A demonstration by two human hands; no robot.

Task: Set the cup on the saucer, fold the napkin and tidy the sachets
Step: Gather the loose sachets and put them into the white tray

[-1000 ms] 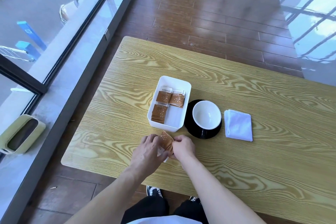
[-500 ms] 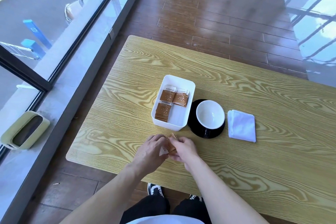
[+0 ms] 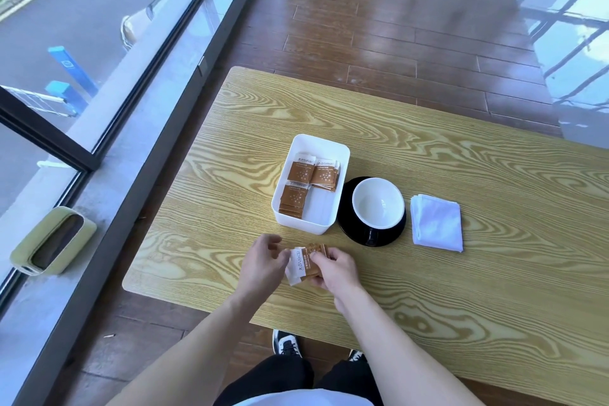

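A white cup [image 3: 378, 202] stands on a black saucer [image 3: 372, 237] near the table's middle. To its right lies a folded white napkin [image 3: 436, 222]. Left of the saucer, a white rectangular tray [image 3: 342, 155] holds several brown-and-white sachets [image 3: 301, 175] in small stacks. Near the front edge my right hand [image 3: 334, 269] grips a small stack of sachets [image 3: 304, 262] held flat just above the table. My left hand [image 3: 262, 262] is beside the stack's white end, fingers curled loosely; whether it touches the sachets is unclear.
The wooden table [image 3: 494, 208] has its front edge just below my hands. A glass wall runs along the left, with a pale green bin [image 3: 52, 241] on the sill. Wooden floor lies beyond the table; my shoes [image 3: 286, 343] show under it.
The sachet stack was upright between both hands; now it lies flat in my right hand, and my left hand has drawn slightly away to the left.
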